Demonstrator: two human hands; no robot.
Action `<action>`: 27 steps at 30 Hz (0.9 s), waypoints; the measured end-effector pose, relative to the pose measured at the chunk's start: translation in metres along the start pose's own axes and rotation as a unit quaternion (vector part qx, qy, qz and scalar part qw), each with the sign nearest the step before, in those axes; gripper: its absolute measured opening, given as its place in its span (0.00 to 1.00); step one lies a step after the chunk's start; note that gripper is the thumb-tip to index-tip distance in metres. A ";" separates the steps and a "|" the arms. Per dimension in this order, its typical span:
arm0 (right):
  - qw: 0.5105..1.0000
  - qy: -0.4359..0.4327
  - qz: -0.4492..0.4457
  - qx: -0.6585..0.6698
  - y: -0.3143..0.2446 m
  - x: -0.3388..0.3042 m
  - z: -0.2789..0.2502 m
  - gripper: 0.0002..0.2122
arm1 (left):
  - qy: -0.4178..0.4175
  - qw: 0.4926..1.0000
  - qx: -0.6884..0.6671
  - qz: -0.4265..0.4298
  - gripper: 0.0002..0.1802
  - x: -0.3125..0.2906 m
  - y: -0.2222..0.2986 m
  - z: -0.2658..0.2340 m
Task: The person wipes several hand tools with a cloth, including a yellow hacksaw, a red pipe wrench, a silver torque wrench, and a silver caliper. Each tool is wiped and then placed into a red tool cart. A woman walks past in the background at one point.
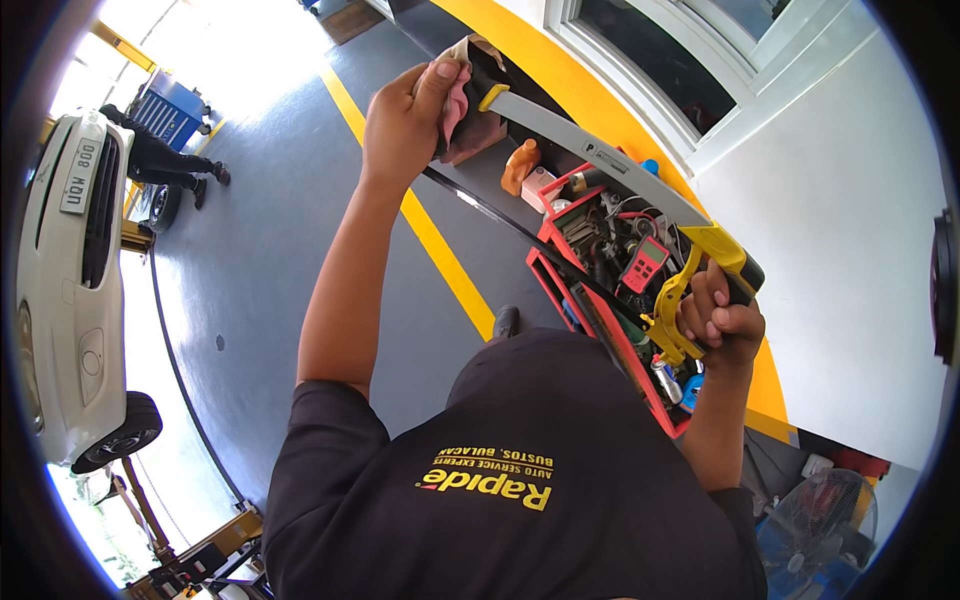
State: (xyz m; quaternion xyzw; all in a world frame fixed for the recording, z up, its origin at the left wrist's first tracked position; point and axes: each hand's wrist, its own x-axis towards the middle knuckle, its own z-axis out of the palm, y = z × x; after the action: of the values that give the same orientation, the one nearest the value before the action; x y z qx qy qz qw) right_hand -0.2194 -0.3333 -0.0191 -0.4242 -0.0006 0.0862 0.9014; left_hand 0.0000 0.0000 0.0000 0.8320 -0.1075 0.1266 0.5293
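Held up in front of me is a hacksaw (600,155) with a grey frame bar, yellow fittings and a thin dark blade. My right hand (725,318) is wrapped round its yellow and black handle. At the saw's far end, my left hand (405,125) is closed on a pink and tan rag (458,105), bunched against the front of the frame. The rag hides where the blade joins the frame there. Below the saw, a red tool tray (545,262) holds jumbled tools, among them a red handheld meter (643,264) with a small screen.
An orange bottle (519,167) stands beyond the tray, by the yellow-edged white wall (820,200). To the left are a white car (75,290), a blue tool cart (170,108) and another person's dark-trousered legs (165,160). A fan (820,525) stands at the lower right.
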 end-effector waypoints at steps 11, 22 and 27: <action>1.000 0.012 0.013 -0.002 -0.008 0.006 0.017 0.12 | 0.094 0.978 -0.184 0.041 0.31 0.029 -0.037 -0.017; 0.990 0.018 0.074 -0.116 0.008 0.031 0.034 0.11 | -0.155 0.900 0.102 0.395 0.18 -0.046 0.040 0.098; 0.995 0.014 0.064 -0.079 0.012 0.028 0.023 0.10 | -0.160 0.898 0.083 0.400 0.19 -0.044 0.051 0.115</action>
State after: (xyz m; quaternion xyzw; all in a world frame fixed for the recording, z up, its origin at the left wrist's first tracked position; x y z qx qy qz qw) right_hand -0.1958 -0.3036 -0.0154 -0.4947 0.0322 0.1376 0.8575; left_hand -0.0459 -0.1239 -0.0180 0.7689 -0.5037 0.2016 0.3383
